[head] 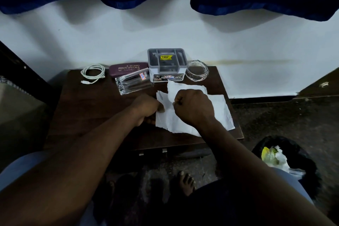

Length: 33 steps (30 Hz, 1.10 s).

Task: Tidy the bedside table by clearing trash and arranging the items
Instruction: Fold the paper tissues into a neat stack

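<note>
Black trash bag point(300, 154) on floor at 4 o'clock, wrappers and tissue inside. On worktop point(88, 108), left hand point(146, 109) pinches white paper point(220, 110) edge; right hand point(192, 105) fisted on it. At 12: grey organiser point(167, 64), compartments unclear; glass ashtray point(197, 72); glass box point(134, 82); spectacle case point(128, 68); cable point(93, 73).

1. Your left hand point(146, 110): bare, no glove, ring or watch visible.
2. Your right hand point(193, 107): bare likewise, wrist unadorned.
3. Your forearms: uncovered to the elbow.
4. Your short sleeves point(22, 167): pale blue-grey cloth at both frame edges.
5. Your foot point(186, 182): bare, no footwear.
</note>
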### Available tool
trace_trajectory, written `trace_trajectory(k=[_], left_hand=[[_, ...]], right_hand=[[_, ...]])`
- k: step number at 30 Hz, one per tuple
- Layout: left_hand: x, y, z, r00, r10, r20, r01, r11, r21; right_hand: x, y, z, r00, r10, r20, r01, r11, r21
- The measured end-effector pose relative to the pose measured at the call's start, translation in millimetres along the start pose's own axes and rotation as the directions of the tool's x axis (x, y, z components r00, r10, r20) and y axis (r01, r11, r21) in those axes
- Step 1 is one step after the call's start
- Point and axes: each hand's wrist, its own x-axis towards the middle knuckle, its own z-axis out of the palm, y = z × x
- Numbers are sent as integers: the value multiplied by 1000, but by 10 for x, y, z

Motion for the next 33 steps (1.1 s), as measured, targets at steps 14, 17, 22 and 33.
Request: trace_trajectory(k=[14,17,22,33], left_hand=[[67,-28,188,999,1,36,16,888,-460],[51,-26,201,995,14,100,34,882,-470],[73,-74,257,1000,5,13,-1,956,-295],[40,89,240,983,31,-180,-65,981,-183]], right_hand=[[-238,-221,79,988,4,157,-25,991,133],[-255,-274,76,985,-36,169,13,990,139],[-139,-99,-193,982,-1,188,-50,963,265],[-46,922,-761,923,310,227,-358,909,213]])
